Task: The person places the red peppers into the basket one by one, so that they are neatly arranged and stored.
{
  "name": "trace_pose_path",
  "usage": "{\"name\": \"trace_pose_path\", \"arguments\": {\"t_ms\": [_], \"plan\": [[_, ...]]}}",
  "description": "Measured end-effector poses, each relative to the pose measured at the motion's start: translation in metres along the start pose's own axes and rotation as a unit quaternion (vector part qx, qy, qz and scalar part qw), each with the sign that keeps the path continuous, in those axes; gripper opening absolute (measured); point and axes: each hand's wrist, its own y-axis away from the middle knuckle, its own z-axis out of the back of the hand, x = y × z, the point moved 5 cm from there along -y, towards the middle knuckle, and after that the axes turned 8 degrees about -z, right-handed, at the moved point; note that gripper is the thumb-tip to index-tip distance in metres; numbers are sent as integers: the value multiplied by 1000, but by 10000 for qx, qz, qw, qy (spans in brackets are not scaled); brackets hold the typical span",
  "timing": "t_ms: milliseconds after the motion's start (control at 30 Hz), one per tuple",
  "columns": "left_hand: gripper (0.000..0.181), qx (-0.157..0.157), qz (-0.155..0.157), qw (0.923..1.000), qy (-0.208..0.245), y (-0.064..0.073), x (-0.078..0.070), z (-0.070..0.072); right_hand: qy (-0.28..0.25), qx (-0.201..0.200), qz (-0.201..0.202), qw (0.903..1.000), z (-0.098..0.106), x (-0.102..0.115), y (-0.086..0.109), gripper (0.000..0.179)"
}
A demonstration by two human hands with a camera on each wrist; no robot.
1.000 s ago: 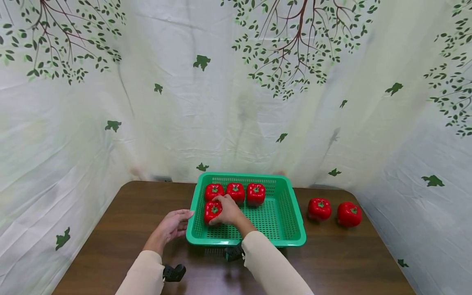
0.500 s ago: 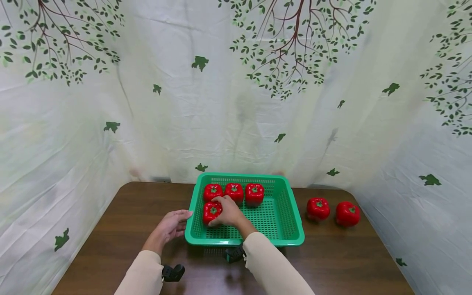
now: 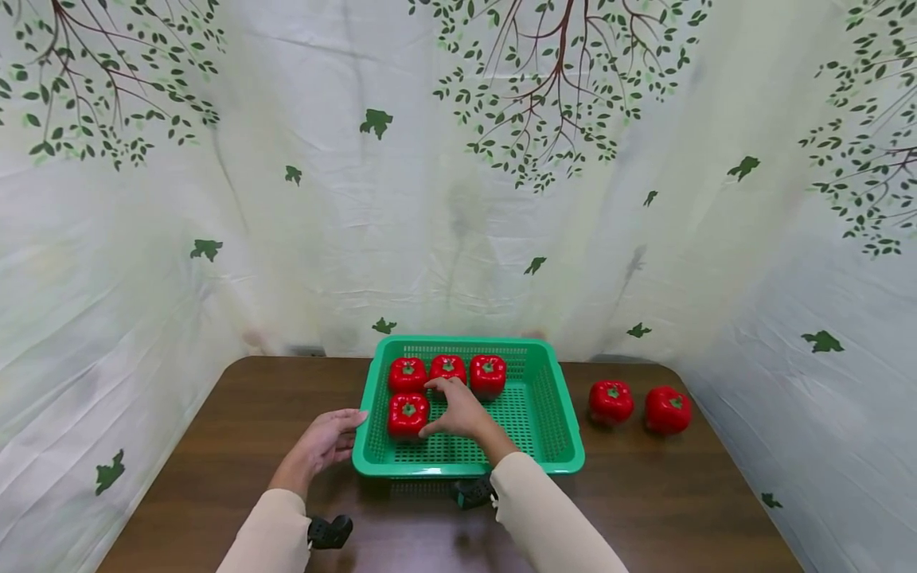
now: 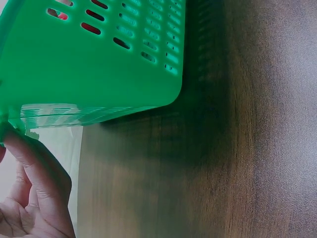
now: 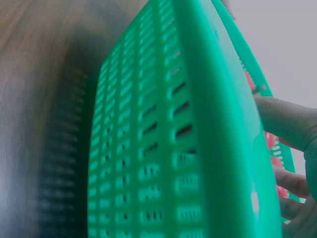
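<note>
White cloth (image 3: 458,223), printed with branches and leaves, fills the back and sides of my feed. Brown wooden table (image 3: 645,501) under it. Green basket (image 3: 469,469), slotted walls, sits mid-table. Pale sleeves (image 3: 265,529) reach in from the bottom. Right hand (image 3: 462,410) is in over the basket, thumb and fingers spread wide beside the near pepper (image 3: 408,416); can't tell from here if the thumb touches it. Left hand (image 3: 329,438) pinches the basket's left rim, narrow. Six red peppers on my count: the near one plus a back row of three peppers (image 3: 447,367) inside the basket, and two peppers (image 3: 611,403) side by side, apart, on the table right of it. Smallest: black wrist cameras (image 3: 329,532), one per wrist.
</note>
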Motion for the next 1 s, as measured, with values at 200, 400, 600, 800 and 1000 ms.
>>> {"name": "trace_pose_path", "arguments": {"t_ms": [200,400,600,800,1000], "plan": [[48,35,20,10000,4,-1,2,2,89,-41,106,9999,12,-10,8,73],[47,41,22,10000,-3,-1,2,4,11,23,193,9998,30,-18,19,72],[43,53,-2,10000,24,0,0,3,34,148,267,9995,48,-28,28,70],[40,87,9,9999,66,0,-2,2,129,55,354,9993,68,-40,37,69],[39,157,-2,9998,87,-1,-2,1,364,-132,123,9992,85,-56,43,69]]}}
